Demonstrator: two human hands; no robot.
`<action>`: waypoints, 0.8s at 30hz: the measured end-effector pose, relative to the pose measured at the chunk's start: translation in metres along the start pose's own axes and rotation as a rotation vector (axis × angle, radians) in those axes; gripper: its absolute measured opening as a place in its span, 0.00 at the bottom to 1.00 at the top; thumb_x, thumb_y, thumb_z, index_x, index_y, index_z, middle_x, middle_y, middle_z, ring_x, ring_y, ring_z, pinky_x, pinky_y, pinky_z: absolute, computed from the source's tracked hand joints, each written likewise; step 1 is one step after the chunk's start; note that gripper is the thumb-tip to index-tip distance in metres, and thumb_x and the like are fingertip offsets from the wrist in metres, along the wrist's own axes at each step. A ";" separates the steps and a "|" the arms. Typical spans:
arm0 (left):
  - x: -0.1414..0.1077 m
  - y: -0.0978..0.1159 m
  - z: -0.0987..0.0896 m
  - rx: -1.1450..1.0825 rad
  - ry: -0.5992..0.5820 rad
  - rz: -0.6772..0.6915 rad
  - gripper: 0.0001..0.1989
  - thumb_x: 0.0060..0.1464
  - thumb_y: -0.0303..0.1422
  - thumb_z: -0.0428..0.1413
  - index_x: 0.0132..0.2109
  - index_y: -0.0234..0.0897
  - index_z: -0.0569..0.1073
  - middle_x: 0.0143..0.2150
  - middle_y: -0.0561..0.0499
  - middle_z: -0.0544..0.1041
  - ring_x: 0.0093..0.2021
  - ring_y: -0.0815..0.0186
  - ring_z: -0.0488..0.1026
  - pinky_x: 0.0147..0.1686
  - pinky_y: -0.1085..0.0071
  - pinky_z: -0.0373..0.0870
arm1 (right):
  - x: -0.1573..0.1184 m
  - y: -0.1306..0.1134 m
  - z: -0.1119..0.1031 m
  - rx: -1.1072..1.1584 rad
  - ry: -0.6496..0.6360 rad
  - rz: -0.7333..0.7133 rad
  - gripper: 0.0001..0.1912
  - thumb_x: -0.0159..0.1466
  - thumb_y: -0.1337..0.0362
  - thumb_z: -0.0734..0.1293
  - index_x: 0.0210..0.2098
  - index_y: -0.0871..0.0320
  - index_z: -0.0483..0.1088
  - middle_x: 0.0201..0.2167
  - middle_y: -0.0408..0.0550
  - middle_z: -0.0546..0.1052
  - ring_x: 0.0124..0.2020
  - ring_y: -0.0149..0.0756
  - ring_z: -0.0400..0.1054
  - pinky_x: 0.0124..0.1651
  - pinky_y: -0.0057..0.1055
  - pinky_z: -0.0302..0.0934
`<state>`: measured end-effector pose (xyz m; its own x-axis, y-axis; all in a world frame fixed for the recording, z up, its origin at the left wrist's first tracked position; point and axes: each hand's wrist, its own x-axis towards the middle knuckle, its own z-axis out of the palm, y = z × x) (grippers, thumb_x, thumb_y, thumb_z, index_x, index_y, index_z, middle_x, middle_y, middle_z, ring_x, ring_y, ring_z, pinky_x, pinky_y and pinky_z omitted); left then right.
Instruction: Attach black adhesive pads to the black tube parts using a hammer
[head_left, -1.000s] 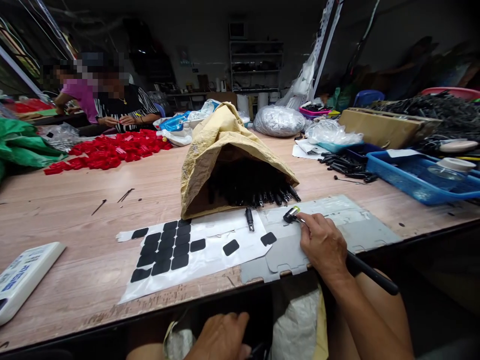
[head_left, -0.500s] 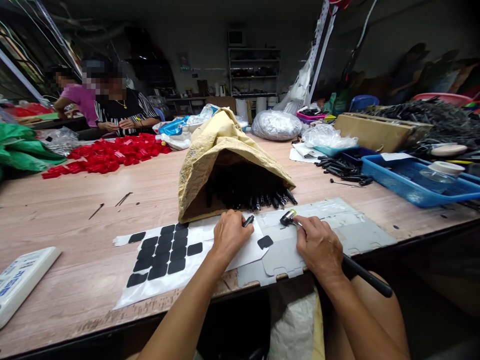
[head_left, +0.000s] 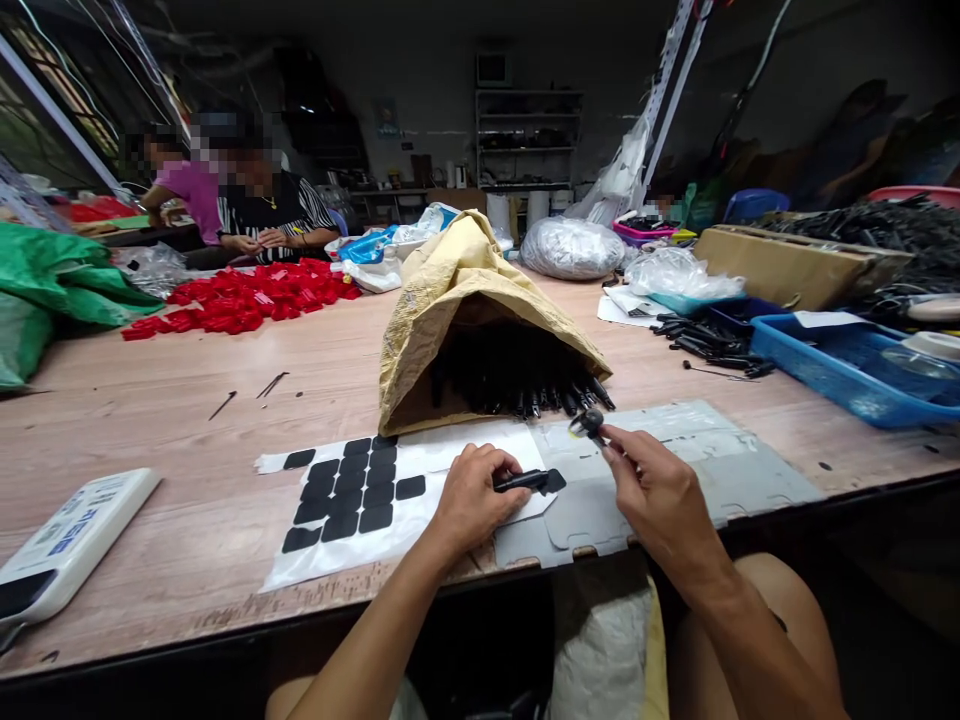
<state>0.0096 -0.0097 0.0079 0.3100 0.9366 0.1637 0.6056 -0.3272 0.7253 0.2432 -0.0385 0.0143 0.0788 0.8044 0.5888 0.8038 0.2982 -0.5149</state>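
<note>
My left hand (head_left: 480, 495) is closed around a slim black pen-like piece (head_left: 525, 481), whose right end lies over a loose black rounded square (head_left: 556, 483). Whether the two are joined I cannot tell. My right hand (head_left: 660, 490) grips a small hammer by its shaft; the hammer head (head_left: 588, 423) is up near the bag mouth, above the grey board (head_left: 675, 470). Left of my left hand, a white sheet (head_left: 292, 568) carries several black rounded squares. Straight ahead, a yellowish woven bag (head_left: 450, 260) lies open towards me, filled with black pen-like pieces (head_left: 517, 375).
A white box-shaped device (head_left: 82, 540) sits at the left. Red pieces (head_left: 255, 295) are heaped at the back left, near a co-worker's hands (head_left: 262, 242). A blue tray (head_left: 840, 375), black parts (head_left: 709, 340) and a cardboard box (head_left: 802, 265) stand to the right.
My right hand has lifted and turned the hammer. My left hand has brought the pen-like piece over the loose black square. The whole view has shifted slightly.
</note>
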 end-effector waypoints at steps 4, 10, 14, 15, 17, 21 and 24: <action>-0.001 0.003 -0.001 -0.010 -0.002 -0.016 0.04 0.49 0.30 0.63 0.35 0.40 0.78 0.35 0.53 0.78 0.41 0.60 0.67 0.43 0.66 0.62 | -0.005 -0.037 -0.005 0.160 -0.093 -0.091 0.14 0.70 0.65 0.61 0.51 0.55 0.75 0.41 0.49 0.79 0.43 0.37 0.74 0.47 0.33 0.68; -0.002 0.002 0.001 -0.005 -0.002 -0.014 0.04 0.49 0.30 0.62 0.35 0.40 0.78 0.34 0.52 0.77 0.41 0.61 0.67 0.42 0.66 0.62 | -0.022 -0.046 -0.001 0.060 -0.092 -0.130 0.17 0.71 0.68 0.59 0.55 0.53 0.73 0.39 0.49 0.78 0.42 0.38 0.74 0.47 0.34 0.68; -0.001 0.002 0.000 0.000 0.001 -0.018 0.04 0.48 0.29 0.63 0.34 0.40 0.78 0.34 0.53 0.77 0.41 0.61 0.67 0.43 0.66 0.61 | -0.025 -0.045 0.001 0.025 -0.147 -0.121 0.17 0.70 0.69 0.59 0.54 0.54 0.73 0.38 0.49 0.77 0.41 0.37 0.73 0.45 0.32 0.68; -0.001 0.002 0.000 -0.002 -0.001 -0.014 0.04 0.48 0.29 0.63 0.35 0.40 0.78 0.34 0.53 0.77 0.41 0.61 0.67 0.43 0.66 0.61 | -0.024 -0.047 0.001 0.046 -0.123 -0.133 0.17 0.70 0.69 0.60 0.55 0.54 0.73 0.39 0.49 0.77 0.42 0.37 0.73 0.47 0.32 0.68; -0.001 0.002 -0.001 -0.006 -0.003 -0.005 0.04 0.49 0.30 0.63 0.35 0.40 0.78 0.34 0.53 0.77 0.41 0.61 0.67 0.43 0.66 0.61 | -0.024 -0.052 0.002 0.085 -0.075 -0.161 0.17 0.70 0.70 0.60 0.56 0.55 0.72 0.41 0.50 0.77 0.44 0.37 0.72 0.49 0.32 0.67; -0.002 0.002 0.001 0.015 0.016 -0.004 0.03 0.49 0.30 0.63 0.33 0.39 0.76 0.33 0.53 0.75 0.40 0.62 0.67 0.42 0.67 0.61 | -0.027 -0.057 0.009 0.055 -0.174 -0.165 0.18 0.70 0.70 0.58 0.55 0.54 0.73 0.38 0.48 0.77 0.41 0.36 0.72 0.46 0.31 0.67; -0.003 0.002 0.000 0.025 0.001 0.003 0.03 0.52 0.32 0.63 0.34 0.39 0.77 0.33 0.53 0.76 0.40 0.62 0.67 0.42 0.67 0.60 | -0.025 -0.049 0.010 0.022 -0.218 -0.144 0.17 0.71 0.68 0.59 0.54 0.53 0.74 0.38 0.48 0.78 0.40 0.36 0.72 0.45 0.31 0.66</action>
<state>0.0097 -0.0132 0.0087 0.3116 0.9355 0.1665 0.6224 -0.3333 0.7082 0.1955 -0.0685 0.0184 -0.1666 0.8438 0.5101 0.7844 0.4269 -0.4500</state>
